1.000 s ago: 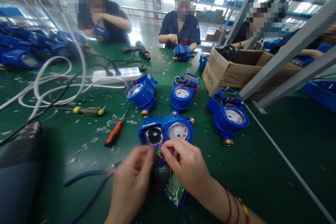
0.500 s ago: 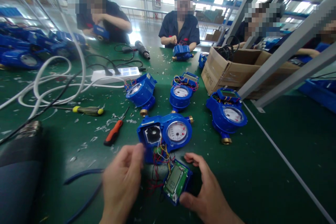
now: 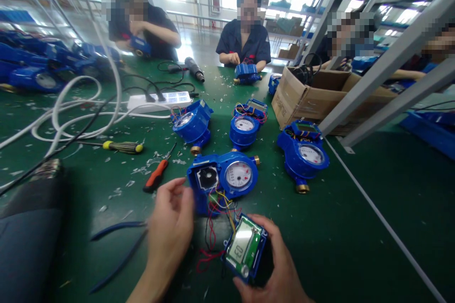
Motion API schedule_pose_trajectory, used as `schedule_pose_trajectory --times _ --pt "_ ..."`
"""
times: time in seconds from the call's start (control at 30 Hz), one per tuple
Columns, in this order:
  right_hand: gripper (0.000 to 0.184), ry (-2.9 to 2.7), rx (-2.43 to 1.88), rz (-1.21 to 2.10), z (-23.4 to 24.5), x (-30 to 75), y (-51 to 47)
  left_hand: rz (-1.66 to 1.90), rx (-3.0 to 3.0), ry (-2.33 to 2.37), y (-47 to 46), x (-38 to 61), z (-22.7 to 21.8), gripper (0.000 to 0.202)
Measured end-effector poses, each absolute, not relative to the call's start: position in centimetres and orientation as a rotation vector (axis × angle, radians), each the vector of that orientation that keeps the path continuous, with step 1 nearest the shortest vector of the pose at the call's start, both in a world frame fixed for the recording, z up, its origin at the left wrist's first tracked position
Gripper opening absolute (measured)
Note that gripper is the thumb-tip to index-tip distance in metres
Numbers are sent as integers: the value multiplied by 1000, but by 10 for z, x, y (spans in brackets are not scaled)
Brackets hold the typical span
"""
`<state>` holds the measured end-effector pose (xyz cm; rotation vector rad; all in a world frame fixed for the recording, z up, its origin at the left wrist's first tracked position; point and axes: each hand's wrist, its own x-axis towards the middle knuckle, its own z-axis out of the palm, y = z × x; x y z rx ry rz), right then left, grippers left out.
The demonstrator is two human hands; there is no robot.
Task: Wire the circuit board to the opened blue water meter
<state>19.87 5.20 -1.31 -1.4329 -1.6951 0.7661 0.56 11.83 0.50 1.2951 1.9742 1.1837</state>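
My right hand [image 3: 275,265] grips a display module [image 3: 245,248] by its edges, thumb at the bottom and fingers along the far side. It has a green circuit board, a lit LCD and a blue frame. Thin red, yellow and white wires [image 3: 222,201] run from it to a blue water meter [image 3: 222,177], whose side compartment is uncovered beside its round dial. At that meter's left edge is my left hand [image 3: 172,222], fingers loosely curled, thumb apart, with nothing visible in it. Whether it touches the casing I cannot tell. Blue-handled pliers [image 3: 119,232] lie left of it, partly hidden by my wrist.
Three more meters [image 3: 192,125] stand beyond, one at right. An orange screwdriver [image 3: 156,175], a yellow-black screwdriver [image 3: 122,147], a white power strip [image 3: 159,100] and plastic scraps lie left. A cardboard box [image 3: 289,99] stands by a metal post [image 3: 377,66]. Co-workers [image 3: 243,40] sit opposite.
My right hand has closed around the display module, which has shifted slightly right and tilted. My left hand has moved slightly up and stays by the meter's left edge.
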Motion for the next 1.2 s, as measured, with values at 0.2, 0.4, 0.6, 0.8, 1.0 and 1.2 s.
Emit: schedule_pose_trajectory --times 0.2,0.4,0.6,0.8,1.0,1.2 --pt "80 -1722 -1297 657 -20 200 55 1316 1554 2137 101 13 16 22" --pt "76 -1650 -1255 613 -24 200 56 1007 2075 1688 94 19 14 32" --pt "72 -1762 -1161 415 -21 198 62 571 1872 1443 98 29 21 33" --pt "71 -1791 -1103 280 -20 196 67 687 1310 1171 95 37 23 31" --pt "68 -1787 -1096 253 -16 192 68 893 632 1057 91 46 22 32" --pt "71 -1821 -1078 299 -19 193 67 916 406 1052 92 48 22 30"
